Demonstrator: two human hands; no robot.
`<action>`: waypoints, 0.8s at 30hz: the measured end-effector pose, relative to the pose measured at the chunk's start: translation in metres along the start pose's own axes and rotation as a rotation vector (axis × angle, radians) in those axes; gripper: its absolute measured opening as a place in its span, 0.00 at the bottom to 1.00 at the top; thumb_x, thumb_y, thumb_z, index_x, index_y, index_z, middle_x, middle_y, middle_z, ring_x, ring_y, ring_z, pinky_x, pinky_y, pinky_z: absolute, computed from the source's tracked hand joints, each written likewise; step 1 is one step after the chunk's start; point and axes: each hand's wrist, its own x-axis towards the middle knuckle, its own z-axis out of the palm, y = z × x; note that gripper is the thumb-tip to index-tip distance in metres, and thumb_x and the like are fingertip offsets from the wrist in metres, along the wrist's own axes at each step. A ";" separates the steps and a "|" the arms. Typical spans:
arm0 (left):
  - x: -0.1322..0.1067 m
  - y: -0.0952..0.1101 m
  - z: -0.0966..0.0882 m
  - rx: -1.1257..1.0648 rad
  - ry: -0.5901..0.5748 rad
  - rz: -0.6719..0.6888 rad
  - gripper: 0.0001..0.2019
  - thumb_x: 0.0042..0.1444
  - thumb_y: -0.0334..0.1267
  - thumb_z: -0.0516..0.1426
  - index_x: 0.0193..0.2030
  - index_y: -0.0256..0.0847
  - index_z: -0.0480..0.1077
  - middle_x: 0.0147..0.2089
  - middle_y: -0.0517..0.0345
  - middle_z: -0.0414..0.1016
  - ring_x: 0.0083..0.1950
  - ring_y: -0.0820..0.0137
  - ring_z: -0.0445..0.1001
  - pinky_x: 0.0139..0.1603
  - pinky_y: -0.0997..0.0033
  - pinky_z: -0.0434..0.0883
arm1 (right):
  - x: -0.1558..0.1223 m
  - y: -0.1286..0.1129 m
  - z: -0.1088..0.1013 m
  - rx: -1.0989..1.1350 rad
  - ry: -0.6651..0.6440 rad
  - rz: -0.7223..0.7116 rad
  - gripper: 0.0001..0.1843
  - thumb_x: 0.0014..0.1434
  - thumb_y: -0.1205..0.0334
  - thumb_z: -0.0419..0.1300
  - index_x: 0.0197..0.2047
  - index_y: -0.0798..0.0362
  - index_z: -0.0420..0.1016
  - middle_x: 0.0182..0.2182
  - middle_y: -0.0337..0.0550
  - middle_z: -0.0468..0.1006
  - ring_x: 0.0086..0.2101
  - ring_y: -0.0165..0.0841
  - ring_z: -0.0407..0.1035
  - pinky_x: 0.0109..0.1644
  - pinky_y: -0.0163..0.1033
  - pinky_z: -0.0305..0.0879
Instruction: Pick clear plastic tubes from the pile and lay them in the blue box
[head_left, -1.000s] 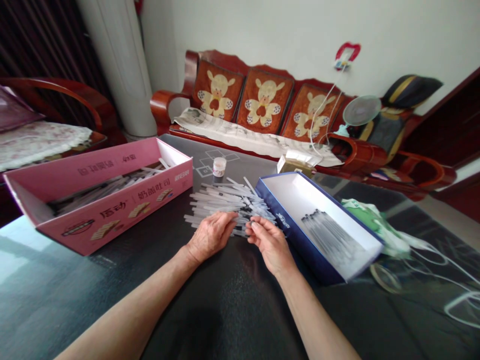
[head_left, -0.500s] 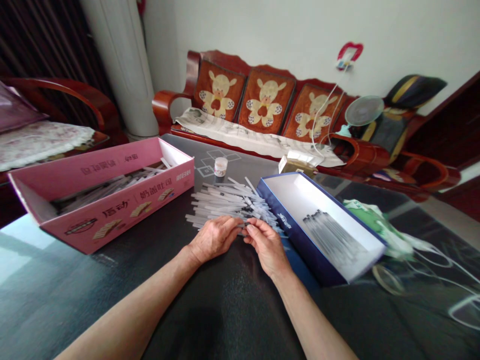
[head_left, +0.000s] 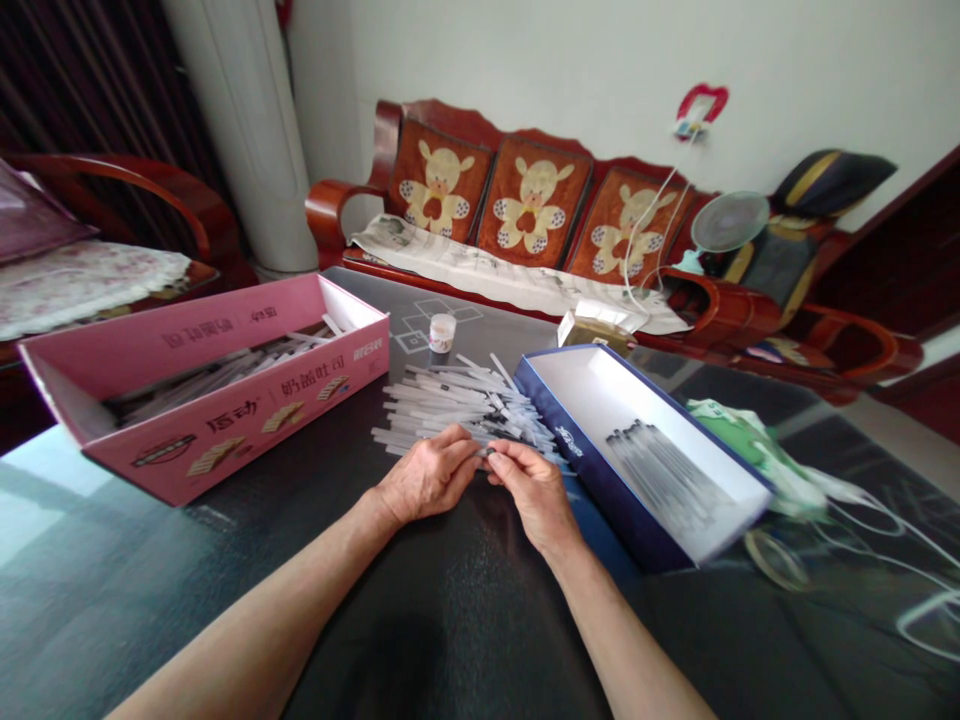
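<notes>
My left hand [head_left: 433, 474] is closed around a thin translucent plastic tube [head_left: 480, 452], mostly hidden by the fingers. At its right end my right hand [head_left: 531, 492] pinches a small dark tip [head_left: 490, 452] between thumb and forefinger. Both hands meet just above the table, at the near edge of a loose pile of similar whitish tubes [head_left: 442, 395]. To the right stands a blue box [head_left: 600, 480] with a white inside, where several tubes with dark tips [head_left: 656, 460] lie side by side. A long pink carton [head_left: 300, 390] on the left holds more whitish tubes [head_left: 232, 372].
A small white tub [head_left: 442, 333] stands behind the pile. Beyond the blue box are a gold-and-white box [head_left: 596, 330], a green-and-white plastic bag [head_left: 757, 450], a roll of tape [head_left: 778, 560] and white cables [head_left: 892, 540] on the dark table [head_left: 480, 620]. A wooden sofa [head_left: 480, 140] is behind.
The fingers of my left hand have shifted slightly, and the dark tip at my right fingertips shows more clearly. The boxes and the pile look the same.
</notes>
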 end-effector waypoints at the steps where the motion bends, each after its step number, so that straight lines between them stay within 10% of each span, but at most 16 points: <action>1: 0.000 0.000 0.000 0.009 -0.003 -0.003 0.10 0.64 0.35 0.48 0.46 0.37 0.68 0.41 0.51 0.70 0.42 0.70 0.73 0.44 0.70 0.74 | 0.000 0.000 -0.001 -0.029 -0.005 -0.014 0.16 0.49 0.52 0.67 0.40 0.52 0.79 0.35 0.41 0.80 0.32 0.31 0.74 0.36 0.37 0.72; 10: 0.003 0.004 -0.002 0.166 -0.044 0.058 0.13 0.65 0.37 0.47 0.48 0.38 0.69 0.40 0.51 0.72 0.43 0.67 0.72 0.46 0.67 0.73 | -0.007 -0.019 -0.004 -0.690 0.001 -0.403 0.17 0.62 0.53 0.52 0.26 0.52 0.71 0.22 0.40 0.74 0.25 0.30 0.67 0.32 0.34 0.63; 18: 0.004 0.001 -0.003 0.197 -0.004 0.071 0.13 0.65 0.38 0.47 0.47 0.37 0.70 0.38 0.51 0.72 0.41 0.68 0.71 0.44 0.66 0.71 | -0.010 -0.021 -0.003 -0.726 -0.040 -0.455 0.09 0.59 0.58 0.54 0.40 0.52 0.69 0.26 0.39 0.73 0.23 0.29 0.65 0.28 0.33 0.61; 24: 0.004 0.002 -0.002 0.191 -0.029 0.084 0.13 0.65 0.37 0.47 0.48 0.38 0.70 0.39 0.51 0.72 0.41 0.67 0.70 0.44 0.66 0.71 | -0.009 -0.019 -0.005 -0.811 -0.049 -0.498 0.16 0.64 0.58 0.49 0.26 0.52 0.69 0.22 0.40 0.73 0.26 0.31 0.67 0.32 0.35 0.61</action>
